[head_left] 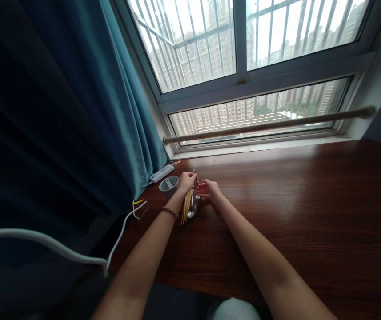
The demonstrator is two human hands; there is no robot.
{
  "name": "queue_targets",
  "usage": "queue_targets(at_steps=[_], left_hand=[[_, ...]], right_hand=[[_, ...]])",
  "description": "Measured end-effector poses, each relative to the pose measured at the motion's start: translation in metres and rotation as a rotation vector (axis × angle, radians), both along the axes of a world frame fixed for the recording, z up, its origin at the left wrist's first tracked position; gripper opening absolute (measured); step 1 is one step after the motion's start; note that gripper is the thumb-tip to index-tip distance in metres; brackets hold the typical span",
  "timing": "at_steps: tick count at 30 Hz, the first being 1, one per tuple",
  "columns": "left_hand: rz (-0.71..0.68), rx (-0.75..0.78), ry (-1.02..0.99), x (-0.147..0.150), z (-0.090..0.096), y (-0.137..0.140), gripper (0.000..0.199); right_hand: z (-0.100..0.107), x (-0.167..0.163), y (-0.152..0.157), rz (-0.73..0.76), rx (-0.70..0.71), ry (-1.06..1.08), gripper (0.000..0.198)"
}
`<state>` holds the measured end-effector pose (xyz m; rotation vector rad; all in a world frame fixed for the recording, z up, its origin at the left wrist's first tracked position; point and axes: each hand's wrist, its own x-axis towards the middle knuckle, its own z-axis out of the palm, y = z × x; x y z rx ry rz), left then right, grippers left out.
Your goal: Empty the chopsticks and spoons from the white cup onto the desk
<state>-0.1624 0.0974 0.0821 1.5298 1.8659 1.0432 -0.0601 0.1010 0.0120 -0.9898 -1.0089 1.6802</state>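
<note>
My left hand (186,181) pinches the upper handle of a metal spoon (197,200), which points down toward me above the tabletop. Just right of it, my right hand (211,190) has its fingers stretched out toward the spoon; whether they touch it I cannot tell. Under and beside my left hand lie several light wooden chopsticks (186,209). A second metal spoon (191,214) rests along their right side, bowl toward me. Left of my left hand stands a grey cup-like holder (169,185) with an inner divider, partly covered by my wrist.
The dark wooden table (293,213) reaches to the window sill. Behind the holder lies a white power strip (162,174). A white cable (123,226) hangs at the table's left edge, beside a blue curtain (137,111). A rail (270,125) crosses the window.
</note>
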Motion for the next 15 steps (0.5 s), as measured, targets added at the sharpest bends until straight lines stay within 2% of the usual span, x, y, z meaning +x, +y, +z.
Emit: queue_targets(at_steps=[6,11,12,13,15], left_hand=[[0.035,0.063,0.133,0.004,-0.012,0.003,0.025],[0.067,0.21,0.244,-0.013,0.008,-0.007,0.027],[0.09,0.26,0.295,-0.021,0.015,-0.008,0.026],[0.114,0.331,0.447,-0.031,0.02,-0.01,0.024],[0.177,0.327,0.685,-0.052,0.029,-0.012,0.02]], right_hand=[[0.012,0.009,-0.004,0.089,0.004,-0.09,0.009],[0.009,-0.003,-0.002,-0.012,0.0,-0.252,0.011],[0.006,-0.006,-0.002,-0.031,0.005,-0.29,0.011],[0.003,-0.008,-0.002,-0.051,0.015,-0.328,0.012],[-0.004,-0.012,-0.003,-0.091,0.046,-0.408,0.014]])
